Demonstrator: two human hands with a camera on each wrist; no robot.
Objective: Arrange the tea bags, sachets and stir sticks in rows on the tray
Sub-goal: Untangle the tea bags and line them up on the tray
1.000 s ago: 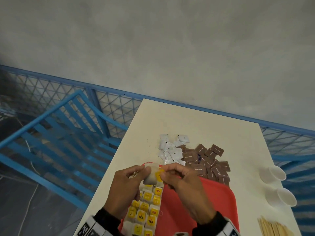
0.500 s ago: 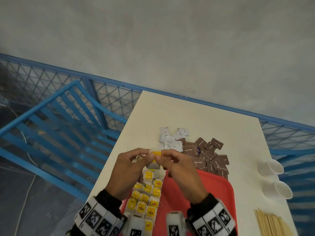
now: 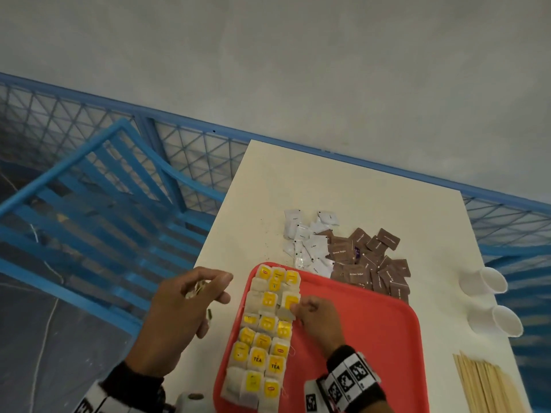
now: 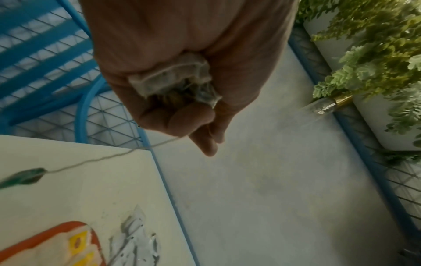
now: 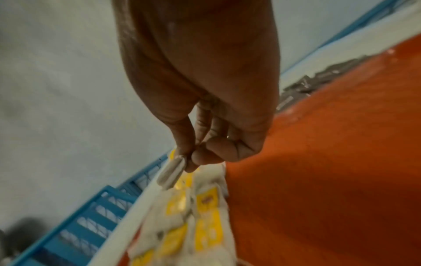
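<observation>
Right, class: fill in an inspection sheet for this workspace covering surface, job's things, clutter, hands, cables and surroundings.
Surface: cream table, red tray at its near edge.
Job's things: tea bags in rows on the tray's left; white sachets, brown sachets and stir sticks on the table.
Clutter: two paper cups.
Hands: left hand grips spare tea bags; right hand pinches a tea bag over the rows.
Cables: nothing seen.
Surroundings: blue mesh railing, grey wall, plants.
</observation>
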